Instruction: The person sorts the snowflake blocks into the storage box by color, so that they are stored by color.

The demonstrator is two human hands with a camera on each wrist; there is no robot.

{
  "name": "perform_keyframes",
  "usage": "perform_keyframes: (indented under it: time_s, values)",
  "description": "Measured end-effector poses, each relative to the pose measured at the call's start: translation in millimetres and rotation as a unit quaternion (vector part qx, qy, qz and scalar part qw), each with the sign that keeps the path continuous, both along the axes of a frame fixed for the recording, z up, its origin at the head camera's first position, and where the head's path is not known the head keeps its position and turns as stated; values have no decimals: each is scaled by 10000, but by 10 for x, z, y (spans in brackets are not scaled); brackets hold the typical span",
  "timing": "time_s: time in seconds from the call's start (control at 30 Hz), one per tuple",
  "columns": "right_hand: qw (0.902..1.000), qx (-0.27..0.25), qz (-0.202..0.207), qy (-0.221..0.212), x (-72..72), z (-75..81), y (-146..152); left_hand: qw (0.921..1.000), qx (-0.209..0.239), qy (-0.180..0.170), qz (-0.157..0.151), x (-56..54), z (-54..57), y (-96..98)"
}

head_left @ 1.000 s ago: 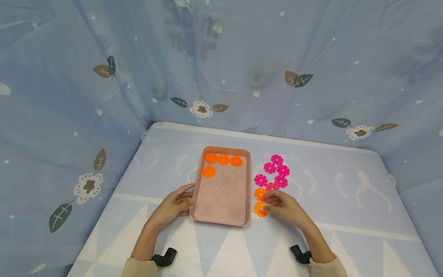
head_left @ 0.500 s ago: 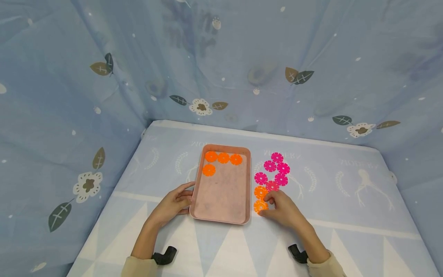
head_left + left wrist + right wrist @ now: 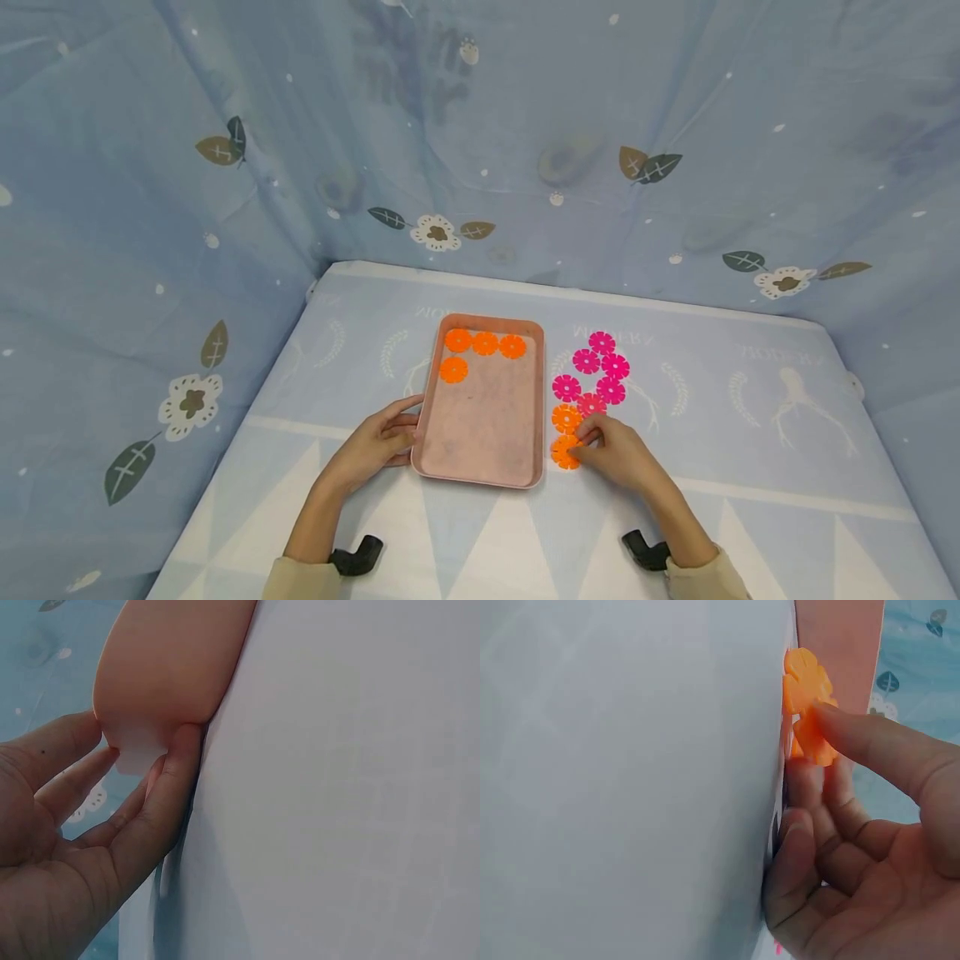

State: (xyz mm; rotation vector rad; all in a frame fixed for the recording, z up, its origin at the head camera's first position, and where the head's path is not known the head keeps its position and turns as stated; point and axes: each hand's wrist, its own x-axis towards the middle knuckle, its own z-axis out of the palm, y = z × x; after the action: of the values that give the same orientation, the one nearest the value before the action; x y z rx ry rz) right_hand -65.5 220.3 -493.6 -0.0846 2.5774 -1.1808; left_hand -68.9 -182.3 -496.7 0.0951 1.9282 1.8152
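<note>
My left hand [image 3: 372, 447] rests its fingertips against the left outer wall of a shallow pink tray [image 3: 480, 425]. In the left wrist view, the fingers [image 3: 172, 769] reach the tray's rounded corner from rim to base. Four-like rows aside, several orange snowflake discs [image 3: 453, 369] lie flat at the tray's far end. Right of the tray, my right hand [image 3: 618, 450] pinches at the nearer orange snowflake disc [image 3: 564, 454], thumb and fingertips close together. Another orange disc [image 3: 566, 418] lies just beyond it. In the right wrist view, an orange disc [image 3: 815, 739] shows between thumb and fingertips.
Several pink snowflake discs [image 3: 587, 361] lie on the patterned tablecloth [image 3: 697, 400] beyond my right hand. A black curved fitting sits by each wrist, such as the left one [image 3: 360, 557]. A blue flowered curtain [image 3: 480, 167] stands around the table's far and side edges.
My right thumb and fingertips spread over the nearer orange disc half a second ago and have now drawn closer together. The left hand and the tray keep their places.
</note>
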Motion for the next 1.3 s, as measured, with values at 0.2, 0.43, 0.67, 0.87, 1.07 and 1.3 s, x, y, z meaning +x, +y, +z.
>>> perform_keyframes:
  time_s: [0.2, 0.43, 0.67, 0.87, 1.07, 1.3]
  values:
    - [9977, -627, -59, -244, -20, 4, 60, 10000, 50, -19, 17, 6, 23, 1]
    - [9967, -769, -63, -261, -27, 3, 79, 9999, 99, -39, 27, 15, 39, 2]
    - [9940, -1013, -61, -396, -36, 13, 106, 9999, 105, 16, -15, 9, 18, -1]
    - [9911, -1241, -21, -477, -92, 122, 145, 9999, 124, 21, -6, 9, 13, -2]
    - [9889, -1419, 4, -431, -222, 290, 153, 9999, 97, -12, 37, 12, 25, 6]
    - [9893, -1444, 104, -202, -407, 496, 33, 9999, 123, 22, -1, 11, 24, 7]
